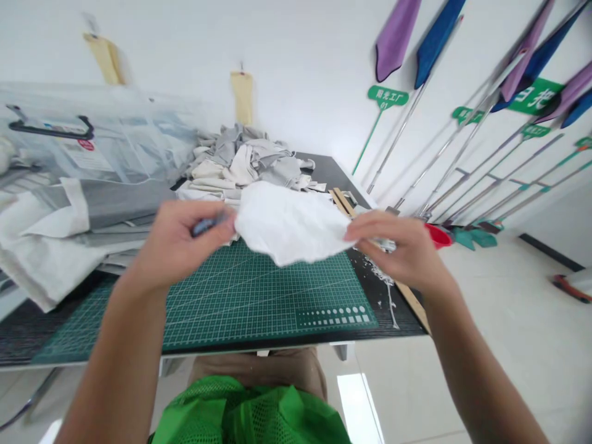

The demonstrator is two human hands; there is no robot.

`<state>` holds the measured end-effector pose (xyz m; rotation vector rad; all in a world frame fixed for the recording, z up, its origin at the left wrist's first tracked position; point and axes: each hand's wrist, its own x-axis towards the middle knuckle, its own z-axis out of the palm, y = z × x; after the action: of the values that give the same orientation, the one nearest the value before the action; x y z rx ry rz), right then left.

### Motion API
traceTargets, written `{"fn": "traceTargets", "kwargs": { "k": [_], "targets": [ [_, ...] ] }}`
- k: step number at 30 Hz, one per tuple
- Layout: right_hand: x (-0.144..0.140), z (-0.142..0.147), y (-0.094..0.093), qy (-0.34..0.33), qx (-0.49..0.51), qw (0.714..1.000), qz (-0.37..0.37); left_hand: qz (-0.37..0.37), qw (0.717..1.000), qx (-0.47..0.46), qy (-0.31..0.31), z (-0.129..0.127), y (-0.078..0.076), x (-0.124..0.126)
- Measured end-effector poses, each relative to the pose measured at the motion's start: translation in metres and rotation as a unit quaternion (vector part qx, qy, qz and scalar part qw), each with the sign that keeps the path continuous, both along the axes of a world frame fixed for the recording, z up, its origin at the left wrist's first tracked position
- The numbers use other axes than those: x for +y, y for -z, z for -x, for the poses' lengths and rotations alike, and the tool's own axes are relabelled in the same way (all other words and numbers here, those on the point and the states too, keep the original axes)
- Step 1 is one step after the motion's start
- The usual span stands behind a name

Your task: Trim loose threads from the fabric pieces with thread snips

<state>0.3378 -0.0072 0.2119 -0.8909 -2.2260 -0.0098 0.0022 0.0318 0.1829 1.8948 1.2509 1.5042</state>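
Note:
A piece of white cloth (pixel 291 225) hangs stretched between my two hands above the green cutting mat (pixel 259 296). My left hand (pixel 182 243) is closed, pinching the cloth's left edge between thumb and fingers. A small dark bluish object (pixel 203 226) also shows in that hand, too blurred to name. On the other side, the thumb and fingers of my right hand (pixel 400 240) grip the cloth's right corner. The cloth's lower edge is wavy and does not touch the mat.
Behind the cloth rises a heap of grey and off-white fabric pieces (pixel 250 154). Stacked grey and white cloth (pixel 115 213) lies left, before a clear plastic box (pixel 134 142). Wooden strips (pixel 342 202) and thread scraps (pixel 386 280) lie right. Mops (pixel 398 148) lean on the wall.

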Motion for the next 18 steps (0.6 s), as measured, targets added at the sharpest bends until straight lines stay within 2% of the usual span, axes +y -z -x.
{"fn": "traceTargets", "kwargs": {
  "k": [2, 4, 5, 7, 9, 12, 15, 18],
  "targets": [
    [-0.008, -0.012, 0.051, 0.005, -0.028, 0.994, 0.101, 0.046, 0.991, 0.083, 0.099, -0.004, 0.033, -0.020],
    [-0.012, -0.024, 0.090, 0.039, -0.040, 0.987, 0.151, 0.087, 0.960, 0.197, 0.180, -0.013, 0.059, -0.033],
    [-0.014, -0.029, 0.104, 0.056, -0.052, 0.982, 0.173, 0.104, 0.939, 0.254, 0.207, -0.018, 0.070, -0.038],
    [-0.020, -0.036, 0.123, 0.075, -0.073, 0.973, 0.207, 0.124, 0.917, 0.298, 0.236, -0.028, 0.088, -0.045],
    [-0.030, -0.037, 0.131, 0.072, -0.095, 0.962, 0.248, 0.137, 0.909, 0.307, 0.247, -0.033, 0.102, -0.052],
    [-0.049, -0.026, 0.126, 0.060, -0.104, 0.947, 0.299, 0.154, 0.905, 0.307, 0.253, -0.034, 0.115, -0.059],
    [-0.066, 0.005, 0.118, 0.033, -0.090, 0.944, 0.317, 0.181, 0.906, 0.275, 0.267, -0.029, 0.117, -0.061],
    [-0.076, 0.050, 0.126, -0.006, -0.060, 0.955, 0.290, 0.212, 0.903, 0.211, 0.307, -0.025, 0.113, -0.059]
  ]
}}
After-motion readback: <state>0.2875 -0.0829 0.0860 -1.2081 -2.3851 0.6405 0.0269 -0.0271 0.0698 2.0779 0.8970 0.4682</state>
